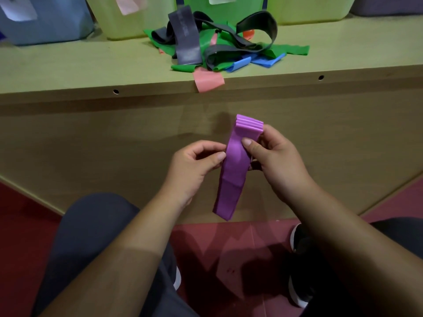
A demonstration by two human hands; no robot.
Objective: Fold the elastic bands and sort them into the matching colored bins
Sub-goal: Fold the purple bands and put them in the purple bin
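Observation:
A purple elastic band (pixel 233 170), folded into several layers, hangs upright in front of the wooden counter. My right hand (pixel 272 156) grips it near its top, thumb on the front face. My left hand (pixel 194 163) pinches its left edge at mid-height. On the counter top lies a tangled pile of bands (pixel 219 46): grey, green, blue and a pink band (pixel 207 81) drooping over the front edge. Along the back stand bins: a blue bin (pixel 45 24), a yellow-green bin (pixel 130 21), a green bin (pixel 219 10) behind the pile, another yellow-green bin (pixel 309 10) and a purple bin (pixel 389 6) at far right.
The wooden counter (pixel 91 69) has a front panel with two small holes below its edge. My knees in dark trousers and dark shoes rest on a red tiled floor (pixel 229 248) under my arms. Paper labels hang on several bins.

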